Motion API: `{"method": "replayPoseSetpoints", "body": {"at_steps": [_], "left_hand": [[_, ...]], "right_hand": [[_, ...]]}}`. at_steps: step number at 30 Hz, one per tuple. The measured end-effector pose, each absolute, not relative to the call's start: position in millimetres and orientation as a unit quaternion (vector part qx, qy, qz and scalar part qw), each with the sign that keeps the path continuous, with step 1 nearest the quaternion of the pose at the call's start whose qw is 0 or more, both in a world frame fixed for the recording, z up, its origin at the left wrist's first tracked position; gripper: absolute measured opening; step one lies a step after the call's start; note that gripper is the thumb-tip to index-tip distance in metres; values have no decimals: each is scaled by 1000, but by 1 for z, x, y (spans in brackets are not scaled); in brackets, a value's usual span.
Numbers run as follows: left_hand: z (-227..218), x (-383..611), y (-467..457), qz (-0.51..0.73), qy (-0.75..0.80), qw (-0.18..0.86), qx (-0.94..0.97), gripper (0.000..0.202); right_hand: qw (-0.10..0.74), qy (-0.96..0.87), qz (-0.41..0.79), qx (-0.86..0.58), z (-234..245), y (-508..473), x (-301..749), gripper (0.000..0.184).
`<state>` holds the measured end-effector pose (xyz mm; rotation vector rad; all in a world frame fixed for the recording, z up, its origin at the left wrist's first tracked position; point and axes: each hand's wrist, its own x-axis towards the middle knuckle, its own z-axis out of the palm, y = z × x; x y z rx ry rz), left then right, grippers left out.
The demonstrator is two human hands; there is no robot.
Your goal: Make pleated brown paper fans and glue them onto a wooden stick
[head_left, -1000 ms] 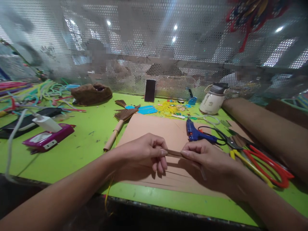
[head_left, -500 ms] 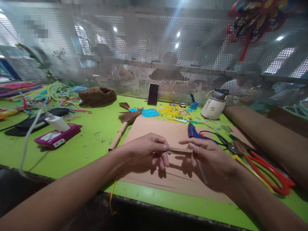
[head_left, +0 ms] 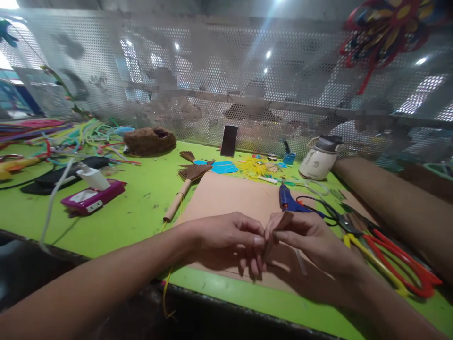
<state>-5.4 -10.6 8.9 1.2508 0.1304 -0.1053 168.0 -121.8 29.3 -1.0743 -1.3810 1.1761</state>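
Observation:
A narrow brown paper strip (head_left: 285, 219), tilted upward to the right, is pinched in my right hand (head_left: 307, 238). My left hand (head_left: 231, 238) meets it from the other side, thumb and forefinger closed at the strip's lower part; the exact contact is partly hidden. Both hands are above a sheet of brown paper (head_left: 233, 193) lying on the green table. Just beyond my right hand lies a blue glue gun (head_left: 290, 202). A pale, thin stick (head_left: 301, 262) shows beneath the right hand.
Scissors with red handles (head_left: 399, 264) and a yellow-handled tool (head_left: 375, 264) lie right. A paper broom shape (head_left: 179, 200) is left of the sheet. Farther back stand a phone (head_left: 229, 140) and a white bottle (head_left: 318, 160). A purple power strip (head_left: 94, 196) sits left.
My hands have come together, and the strip, earlier stretched level between them, is now tilted upright at my right fingers. The view has shifted slightly.

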Motion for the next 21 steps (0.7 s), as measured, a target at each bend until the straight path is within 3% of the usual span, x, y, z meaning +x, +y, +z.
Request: {"method": "replayPoseSetpoints", "body": {"at_steps": [5,8,13,21], "left_hand": [[25,-9,-5,122,160,676,709,23],[28,-9,-10,130,174,593,776,24],[20,-10,-13,115,199,442,867,16],[14,-12,-6,104,136,231,958,21]], "right_hand": [[348,-676,400,-511,36,-119,169,18],[283,-708,340,-551,28,-114,166,22],[283,-713,247,-592,8,-113,156,25],[281,-734,170,-594,-3,-112,160,18]]}}
